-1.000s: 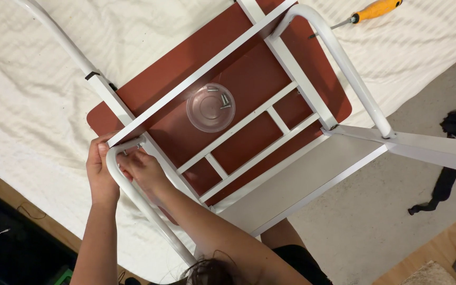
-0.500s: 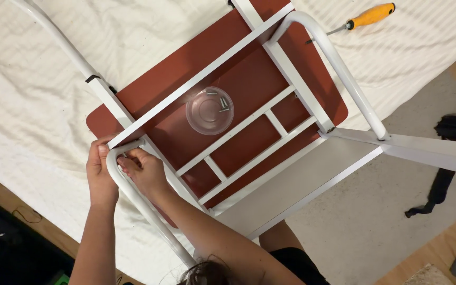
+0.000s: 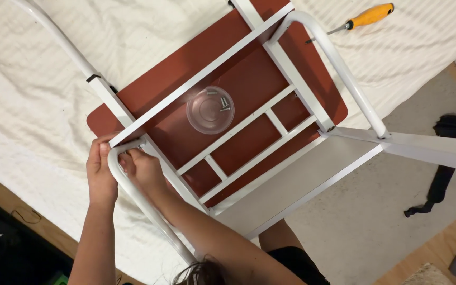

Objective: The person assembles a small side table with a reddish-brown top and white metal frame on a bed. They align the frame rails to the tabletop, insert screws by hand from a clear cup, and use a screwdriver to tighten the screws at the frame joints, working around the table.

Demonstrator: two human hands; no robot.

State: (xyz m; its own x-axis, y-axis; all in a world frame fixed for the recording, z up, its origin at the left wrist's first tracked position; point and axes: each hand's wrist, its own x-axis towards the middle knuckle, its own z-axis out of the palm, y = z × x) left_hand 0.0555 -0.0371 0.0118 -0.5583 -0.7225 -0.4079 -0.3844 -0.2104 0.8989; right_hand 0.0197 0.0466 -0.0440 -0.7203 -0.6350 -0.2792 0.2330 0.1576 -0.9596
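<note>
My left hand (image 3: 100, 171) wraps around the outside of the bend of a white tube leg (image 3: 133, 192), fingers closed on the metal at about eight o'clock in my view. My right hand (image 3: 142, 170) sits just inside that bend, its fingers pinched together at the small joint where the tube meets the white frame (image 3: 207, 68); I cannot tell whether there is anything between the fingertips, as they hide the spot. The frame belongs to a piece of furniture lying upside down, its reddish-brown panel (image 3: 249, 79) facing up and crossed by white bars.

At the centre of the panel, towards one o'clock from my hands, stands a clear plastic cup (image 3: 210, 110) with a few small screws (image 3: 221, 103) in it, well apart from my fingers. A second curved white tube (image 3: 339, 68) arches over the panel at two o'clock and meets a flat white bar (image 3: 423, 145) running off to three o'clock. An orange-handled screwdriver (image 3: 368, 16) lies at one o'clock on the cream blanket (image 3: 38, 95) that covers the bed under everything. A long white tube (image 3: 59, 42) runs up to eleven o'clock. At three o'clock a black cloth (image 3: 447, 163) lies on the floor. The bend of the leg stands between my two hands, and my right forearm crosses over the frame's lower edge.
</note>
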